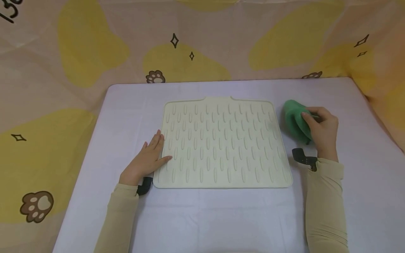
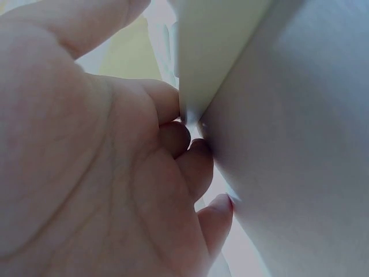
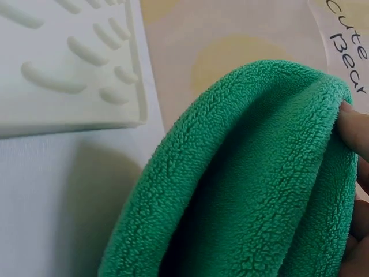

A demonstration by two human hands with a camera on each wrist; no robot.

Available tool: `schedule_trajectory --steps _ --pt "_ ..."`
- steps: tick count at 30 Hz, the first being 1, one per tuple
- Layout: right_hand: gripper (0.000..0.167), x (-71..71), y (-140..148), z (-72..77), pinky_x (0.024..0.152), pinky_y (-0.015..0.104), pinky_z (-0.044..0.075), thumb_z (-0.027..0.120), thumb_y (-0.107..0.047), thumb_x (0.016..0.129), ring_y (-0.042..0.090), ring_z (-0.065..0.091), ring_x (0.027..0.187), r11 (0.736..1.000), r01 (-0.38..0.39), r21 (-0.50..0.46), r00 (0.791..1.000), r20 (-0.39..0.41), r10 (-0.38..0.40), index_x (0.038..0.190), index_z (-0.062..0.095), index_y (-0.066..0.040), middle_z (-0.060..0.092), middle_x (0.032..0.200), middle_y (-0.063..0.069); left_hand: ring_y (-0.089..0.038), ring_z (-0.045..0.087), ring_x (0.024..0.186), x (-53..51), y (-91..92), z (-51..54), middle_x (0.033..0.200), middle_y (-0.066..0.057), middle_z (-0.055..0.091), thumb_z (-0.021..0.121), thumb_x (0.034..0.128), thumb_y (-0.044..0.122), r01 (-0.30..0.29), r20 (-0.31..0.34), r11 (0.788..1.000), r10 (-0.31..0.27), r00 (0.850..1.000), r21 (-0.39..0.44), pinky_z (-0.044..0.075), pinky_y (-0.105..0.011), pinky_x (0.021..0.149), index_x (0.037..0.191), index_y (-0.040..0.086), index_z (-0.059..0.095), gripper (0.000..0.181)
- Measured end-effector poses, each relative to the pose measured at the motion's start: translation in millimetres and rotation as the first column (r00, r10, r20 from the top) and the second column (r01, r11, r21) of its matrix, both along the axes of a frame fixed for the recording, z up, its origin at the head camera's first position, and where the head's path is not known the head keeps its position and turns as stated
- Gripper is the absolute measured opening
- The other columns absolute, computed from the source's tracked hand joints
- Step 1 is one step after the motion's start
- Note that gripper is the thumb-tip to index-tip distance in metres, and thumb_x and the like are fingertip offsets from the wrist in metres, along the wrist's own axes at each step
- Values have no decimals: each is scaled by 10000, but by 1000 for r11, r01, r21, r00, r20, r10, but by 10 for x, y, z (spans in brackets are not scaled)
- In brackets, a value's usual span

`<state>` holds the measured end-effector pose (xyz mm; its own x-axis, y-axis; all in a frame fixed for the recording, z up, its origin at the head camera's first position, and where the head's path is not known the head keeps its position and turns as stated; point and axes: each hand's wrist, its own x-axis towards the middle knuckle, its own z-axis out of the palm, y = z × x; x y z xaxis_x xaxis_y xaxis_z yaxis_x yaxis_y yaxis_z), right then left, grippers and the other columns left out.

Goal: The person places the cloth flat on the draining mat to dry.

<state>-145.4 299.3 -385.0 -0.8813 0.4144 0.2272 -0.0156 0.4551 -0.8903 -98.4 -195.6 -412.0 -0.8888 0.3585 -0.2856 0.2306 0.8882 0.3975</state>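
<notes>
A cream drying mat (image 1: 221, 140) with rows of raised oval ridges lies flat in the middle of the table. My left hand (image 1: 146, 160) rests at its left edge, fingers stretched out and thumb over the mat's surface; the left wrist view shows the palm (image 2: 98, 173) beside the mat's edge (image 2: 216, 52). To the right of the mat, my right hand (image 1: 324, 130) pinches a folded green cloth (image 1: 295, 119) between thumb and fingers. Close up, the cloth (image 3: 248, 173) looks fluffy and hangs in loose folds, apart from the mat's corner (image 3: 135, 115).
The table (image 1: 209, 218) has a white cover and rounded far corners. Behind and to the left hangs a patterned fabric (image 1: 221, 35) with yellow patches and paw prints. Dark wrist mounts (image 1: 303, 158) stick out near both hands.
</notes>
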Motion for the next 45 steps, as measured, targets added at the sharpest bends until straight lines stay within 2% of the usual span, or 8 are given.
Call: schedule_trajectory --steps 4,15,19,24,29,32,37,45 --pt "158 14 -44 28 707 150 423 686 -79 862 -2 572 793 1000 -13 20 1000 -22 13 1006 718 -25 610 869 -192 -329 -25 1424 -2 -4 -9 1544 -200 -96 495 970 389 -2 1 1000 2 1000 1 26 -577 1107 1454 -105 46 824" --pt "149 33 -89 81 695 153 429 685 -52 858 18 585 787 999 -44 5 997 -59 45 995 719 -6 627 860 -175 -324 -30 1425 -7 -21 -28 1545 -193 -102 484 972 408 1 0 1000 -1 1000 0 25 -574 1108 1456 -99 42 829" --pt "123 41 -104 123 685 160 434 679 -18 852 31 602 746 996 -58 -65 994 -96 51 960 736 -29 666 851 -122 -323 -34 1425 -4 -20 -23 1544 -197 -98 487 971 406 3 -1 1000 -3 1000 2 25 -576 1108 1455 -102 46 829" --pt "118 61 -135 189 671 175 435 667 27 843 57 599 712 985 -65 -159 989 -140 42 932 736 -8 692 851 -23 -317 -35 1426 0 -16 -14 1545 -194 -101 489 971 402 3 -2 1000 -3 1000 1 26 -575 1108 1455 -102 47 827" --pt "150 82 -178 242 665 182 425 652 78 830 74 584 698 958 -106 -265 979 -194 55 883 745 -27 685 808 -35 -319 -28 1426 12 -9 4 1545 -195 -97 487 974 395 3 -2 1000 -3 1000 7 26 -573 1109 1455 -103 51 818" --pt "157 91 -199 259 651 187 418 651 104 817 94 577 694 927 -151 -344 967 -246 67 857 743 -16 690 797 -9 -322 -23 1425 18 -3 21 1545 -196 -95 489 974 388 2 0 1000 -2 1000 11 25 -573 1109 1453 -105 53 814" --pt "118 106 -224 283 656 200 417 656 110 812 122 572 724 889 -193 -416 953 -297 68 858 727 27 684 805 37 -324 -25 1425 22 0 29 1544 -195 -102 491 973 392 -1 7 1000 0 1000 14 22 -572 1109 1453 -105 48 822" --pt "114 130 -299 329 692 208 417 655 97 818 135 558 764 874 -177 -452 963 -265 59 868 726 23 672 807 39 -324 -22 1425 17 -4 17 1545 -193 -103 497 970 392 -2 2 1000 2 1000 3 25 -572 1109 1456 -99 45 825"
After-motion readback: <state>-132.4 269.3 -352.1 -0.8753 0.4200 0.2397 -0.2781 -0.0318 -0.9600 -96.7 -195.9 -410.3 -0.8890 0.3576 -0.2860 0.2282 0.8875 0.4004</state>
